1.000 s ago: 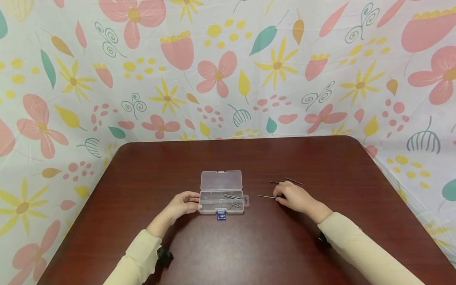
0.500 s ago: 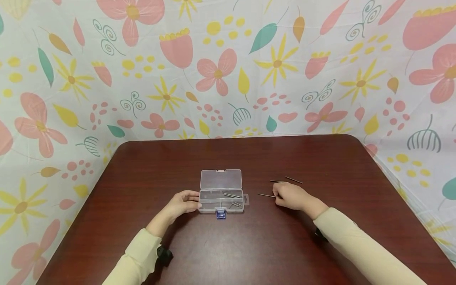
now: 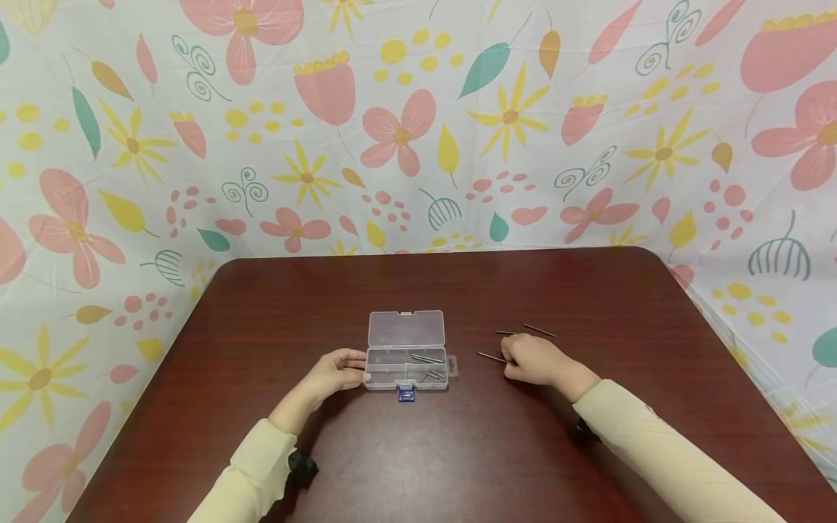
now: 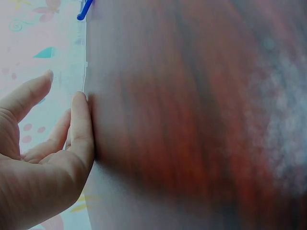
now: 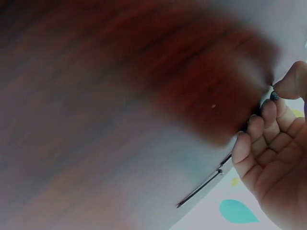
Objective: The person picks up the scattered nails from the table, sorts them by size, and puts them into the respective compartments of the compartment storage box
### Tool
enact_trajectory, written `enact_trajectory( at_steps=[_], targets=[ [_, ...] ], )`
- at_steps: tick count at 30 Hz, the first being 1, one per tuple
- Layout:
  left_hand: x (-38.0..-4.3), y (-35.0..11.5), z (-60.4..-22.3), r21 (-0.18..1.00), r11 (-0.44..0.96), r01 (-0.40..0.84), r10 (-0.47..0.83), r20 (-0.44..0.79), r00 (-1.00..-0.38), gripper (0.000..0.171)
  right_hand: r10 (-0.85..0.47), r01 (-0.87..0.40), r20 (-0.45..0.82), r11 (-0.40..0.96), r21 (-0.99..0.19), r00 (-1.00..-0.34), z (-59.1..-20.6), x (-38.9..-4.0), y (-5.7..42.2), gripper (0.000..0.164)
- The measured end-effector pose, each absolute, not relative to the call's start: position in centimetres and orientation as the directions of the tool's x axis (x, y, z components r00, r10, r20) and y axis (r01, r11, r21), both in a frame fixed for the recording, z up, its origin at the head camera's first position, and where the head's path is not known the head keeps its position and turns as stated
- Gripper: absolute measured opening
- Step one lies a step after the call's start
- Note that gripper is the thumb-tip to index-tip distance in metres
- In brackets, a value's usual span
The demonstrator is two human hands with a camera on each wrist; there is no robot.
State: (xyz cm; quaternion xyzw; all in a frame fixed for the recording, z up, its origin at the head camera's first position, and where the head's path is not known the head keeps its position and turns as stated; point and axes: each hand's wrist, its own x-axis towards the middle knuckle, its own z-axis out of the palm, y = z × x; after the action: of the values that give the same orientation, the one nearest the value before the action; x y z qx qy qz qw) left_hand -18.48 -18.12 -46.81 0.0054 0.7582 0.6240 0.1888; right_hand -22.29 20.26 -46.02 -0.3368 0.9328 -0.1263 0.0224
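A clear plastic box (image 3: 407, 368), its lid (image 3: 406, 330) tipped back, stands mid-table with several metal pieces (image 3: 426, 359) in its right-hand compartments. Beside its left end, my left hand (image 3: 335, 379) touches the box with thumb and fingers fairly straight. In the right wrist view, my right hand (image 5: 276, 148) pinches the head end of a thin nail (image 5: 274, 96) between thumb and forefinger, the other fingers curled. The nail's shaft points left toward the box in the head view. Behind that hand lie two more nails (image 3: 540, 330), one partly covered by it.
A blue latch (image 3: 406, 394) hangs from the box's front, and a hanger tab (image 3: 453, 366) juts from its right end. The brown table (image 3: 405, 465) reaches back to a flowered cloth (image 3: 399, 138).
My right fingers have curled more around the nail, and its free end has shifted slightly right and back. The left hand and box stay in place.
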Motion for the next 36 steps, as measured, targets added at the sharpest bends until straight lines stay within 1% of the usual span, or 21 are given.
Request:
enact_trajectory(
  at_steps=[8, 16, 22, 26, 32, 36],
  targets=[
    [-18.4, -18.1, -46.7, 0.944, 0.237, -0.229, 0.242, -0.285, -0.927, 0.050, -0.630, -0.616, 0.057, 0.730, -0.296, -0.774, -46.1, -22.3, 20.6, 0.022],
    [-18.4, -18.1, -46.8, 0.944, 0.239, -0.228, 0.240, -0.284, -0.928, 0.050, -0.602, -0.563, 0.021, 0.733, -0.382, -0.798, -46.0, -22.5, 20.9, 0.015],
    [-18.5, -18.2, -46.8, 0.948, 0.234, -0.218, 0.247, -0.275, -0.929, 0.049, -0.592, -0.569, 0.086, 0.711, -0.412, -0.802, -46.0, -22.7, 21.2, 0.014],
    [-18.5, -18.1, -46.7, 0.948, 0.229, -0.220, 0.246, -0.275, -0.930, 0.049, -0.570, -0.549, 0.102, 0.705, -0.449, -0.815, -45.8, -22.5, 21.4, 0.015],
    [-18.6, -18.1, -46.7, 0.948, 0.235, -0.216, 0.246, -0.273, -0.930, 0.049, -0.570, -0.560, 0.133, 0.689, -0.461, -0.811, -45.2, -22.3, 21.2, 0.006],
    [-18.5, -18.1, -46.9, 0.948, 0.232, -0.219, 0.247, -0.275, -0.929, 0.049, -0.564, -0.574, 0.179, 0.673, -0.466, -0.806, -45.0, -21.9, 20.6, 0.011]
  ],
)
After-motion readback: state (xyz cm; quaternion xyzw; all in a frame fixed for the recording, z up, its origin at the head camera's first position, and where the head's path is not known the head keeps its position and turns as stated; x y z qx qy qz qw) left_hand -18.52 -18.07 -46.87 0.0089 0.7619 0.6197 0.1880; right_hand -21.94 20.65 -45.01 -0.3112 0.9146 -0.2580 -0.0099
